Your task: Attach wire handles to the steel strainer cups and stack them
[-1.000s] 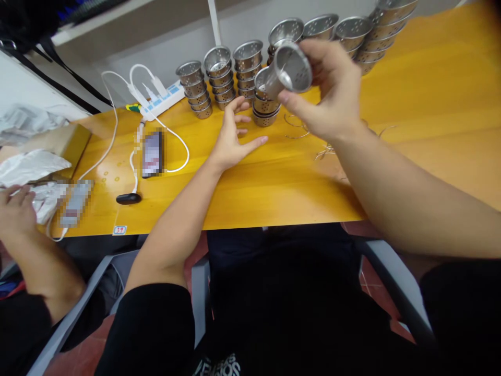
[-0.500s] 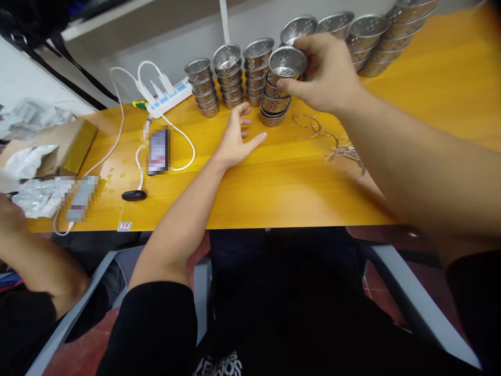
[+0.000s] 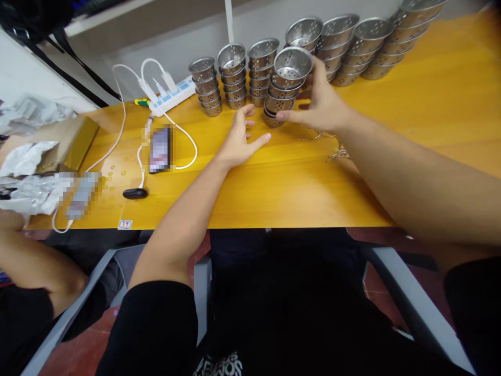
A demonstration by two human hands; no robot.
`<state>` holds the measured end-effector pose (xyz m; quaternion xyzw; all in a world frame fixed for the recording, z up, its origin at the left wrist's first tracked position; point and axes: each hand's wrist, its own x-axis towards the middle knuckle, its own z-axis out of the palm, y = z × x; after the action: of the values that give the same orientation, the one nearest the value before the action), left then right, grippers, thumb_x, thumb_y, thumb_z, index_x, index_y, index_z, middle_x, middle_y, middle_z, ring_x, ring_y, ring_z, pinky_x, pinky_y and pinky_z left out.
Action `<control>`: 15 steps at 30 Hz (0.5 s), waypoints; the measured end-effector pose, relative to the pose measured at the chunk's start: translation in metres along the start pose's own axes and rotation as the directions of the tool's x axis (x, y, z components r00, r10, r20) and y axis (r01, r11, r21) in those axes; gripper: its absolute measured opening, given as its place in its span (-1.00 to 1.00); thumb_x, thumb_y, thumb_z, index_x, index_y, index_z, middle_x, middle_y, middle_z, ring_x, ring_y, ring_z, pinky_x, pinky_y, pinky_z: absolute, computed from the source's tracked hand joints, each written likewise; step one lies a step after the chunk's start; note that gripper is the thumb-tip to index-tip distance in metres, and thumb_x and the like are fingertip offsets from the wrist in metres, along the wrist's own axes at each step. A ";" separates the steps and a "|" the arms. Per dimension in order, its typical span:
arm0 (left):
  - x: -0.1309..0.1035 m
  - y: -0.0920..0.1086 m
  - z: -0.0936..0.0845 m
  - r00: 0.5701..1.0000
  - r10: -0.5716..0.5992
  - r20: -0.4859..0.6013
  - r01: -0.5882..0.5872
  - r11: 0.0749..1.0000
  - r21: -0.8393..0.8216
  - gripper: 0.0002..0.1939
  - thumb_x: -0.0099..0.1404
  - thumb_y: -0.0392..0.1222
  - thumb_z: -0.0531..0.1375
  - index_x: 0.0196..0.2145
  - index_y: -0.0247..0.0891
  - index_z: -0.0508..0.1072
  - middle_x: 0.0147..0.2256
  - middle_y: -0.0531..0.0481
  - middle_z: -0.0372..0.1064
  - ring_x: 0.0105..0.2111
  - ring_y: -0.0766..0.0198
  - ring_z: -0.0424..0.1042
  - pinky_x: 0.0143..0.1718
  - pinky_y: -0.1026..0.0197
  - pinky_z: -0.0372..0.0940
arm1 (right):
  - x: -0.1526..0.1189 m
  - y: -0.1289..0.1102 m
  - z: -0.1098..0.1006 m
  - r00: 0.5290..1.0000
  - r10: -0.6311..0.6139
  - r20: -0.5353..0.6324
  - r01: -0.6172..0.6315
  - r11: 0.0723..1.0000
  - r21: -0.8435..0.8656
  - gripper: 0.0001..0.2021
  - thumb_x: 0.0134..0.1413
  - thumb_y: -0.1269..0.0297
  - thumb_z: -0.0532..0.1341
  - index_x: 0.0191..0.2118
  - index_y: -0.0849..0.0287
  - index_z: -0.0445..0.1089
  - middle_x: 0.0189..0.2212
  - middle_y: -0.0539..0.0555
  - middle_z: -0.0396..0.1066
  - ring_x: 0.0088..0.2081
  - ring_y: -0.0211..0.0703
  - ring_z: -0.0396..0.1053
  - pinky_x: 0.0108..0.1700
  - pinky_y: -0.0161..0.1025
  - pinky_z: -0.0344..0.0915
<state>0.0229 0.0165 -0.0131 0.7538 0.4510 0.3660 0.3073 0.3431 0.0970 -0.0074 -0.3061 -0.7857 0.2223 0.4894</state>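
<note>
Perforated steel cups stand in nested stacks along the back of the yellow table. My right hand [image 3: 324,102] is at the right side of the nearest stack [image 3: 284,91], its thumb in front of the lower cups and its fingers apart. Whether the fingertips touch the stack is hard to see. The stack's top cup [image 3: 293,68] leans slightly. My left hand [image 3: 240,138] hovers open and empty to the left of this stack, palm toward it. Thin bent metal wires [image 3: 338,150] lie on the table, partly hidden under my right forearm.
Further cup stacks stand left [image 3: 202,86] and right [image 3: 370,42]. On the left are a white power strip [image 3: 172,96] with cables, a phone [image 3: 160,149], a small black object [image 3: 135,194], a cardboard box [image 3: 74,141] and plastic bags. Another person's arm [image 3: 35,256] is at far left.
My right hand has let go of the top cup's rim and moved down along the stack's right side. That cup now sits on the stack. My left hand has barely moved.
</note>
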 end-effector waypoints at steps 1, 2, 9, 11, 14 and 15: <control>-0.001 0.003 0.000 1.000 0.001 -0.016 -0.001 1.000 -0.010 0.04 0.57 0.08 0.58 0.77 0.04 0.18 0.80 -0.43 0.20 0.65 -0.30 0.47 0.53 -0.38 0.58 | -0.001 0.005 0.005 0.999 0.047 0.008 -0.047 0.999 0.027 0.67 -0.17 -0.34 0.95 0.85 0.02 0.01 0.60 0.55 0.51 0.28 0.21 0.67 0.11 0.21 0.67; -0.003 0.008 -0.001 1.000 0.006 -0.030 -0.006 1.000 -0.026 -0.02 0.55 0.05 0.59 0.72 0.03 0.26 0.76 -0.41 0.28 0.61 -0.27 0.52 0.49 -0.35 0.60 | -0.003 0.009 0.008 0.995 0.097 0.021 -0.098 0.994 0.056 0.67 -0.23 -0.34 0.96 0.82 0.00 0.05 0.53 0.51 0.57 0.24 0.23 0.68 0.08 0.23 0.65; -0.030 0.063 -0.009 0.966 0.105 0.236 -0.065 0.983 -0.172 -0.71 0.56 -0.04 0.57 -0.19 -0.16 0.57 -0.19 -0.05 0.67 -0.19 0.24 0.59 -0.06 0.14 0.50 | 0.000 0.003 0.029 0.987 0.162 0.019 -0.163 0.984 0.068 0.31 -0.03 -0.32 0.86 0.68 -0.08 0.26 0.44 0.33 0.64 0.18 0.17 0.62 0.22 0.23 0.57; -0.034 0.072 -0.008 0.933 0.169 0.317 -0.105 0.972 -0.208 -0.69 0.52 -0.06 0.57 -0.24 -0.17 0.55 -0.25 -0.01 0.63 -0.24 0.27 0.54 -0.09 0.14 0.44 | 0.005 -0.004 0.037 0.987 0.159 0.019 -0.160 0.986 0.055 0.28 -0.08 -0.34 0.86 0.64 -0.10 0.33 0.47 0.30 0.62 0.20 0.17 0.58 0.25 0.24 0.56; -0.036 0.079 -0.008 0.893 0.214 0.397 -0.128 0.964 -0.231 -0.70 0.48 -0.02 0.57 -0.23 -0.18 0.58 -0.24 -0.02 0.64 -0.23 0.24 0.56 -0.07 0.10 0.44 | 0.014 -0.015 0.051 0.980 0.181 0.088 -0.188 0.979 0.079 0.28 -0.15 -0.36 0.87 0.61 -0.18 0.36 0.49 0.21 0.63 0.23 0.19 0.54 0.32 0.33 0.54; -0.036 0.081 -0.009 0.881 0.215 0.421 -0.127 0.965 -0.228 -0.69 0.48 0.00 0.57 -0.23 -0.18 0.58 -0.23 -0.03 0.65 -0.23 0.24 0.57 -0.06 0.09 0.44 | 0.018 -0.020 0.056 0.975 0.191 0.117 -0.202 0.975 0.089 0.29 -0.17 -0.37 0.87 0.61 -0.19 0.35 0.48 0.18 0.63 0.24 0.19 0.53 0.33 0.35 0.54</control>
<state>0.0407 -0.0475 0.0458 0.8206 0.2630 0.2530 0.4399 0.2813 0.0922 -0.0068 -0.3450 -0.7647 0.3250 0.4366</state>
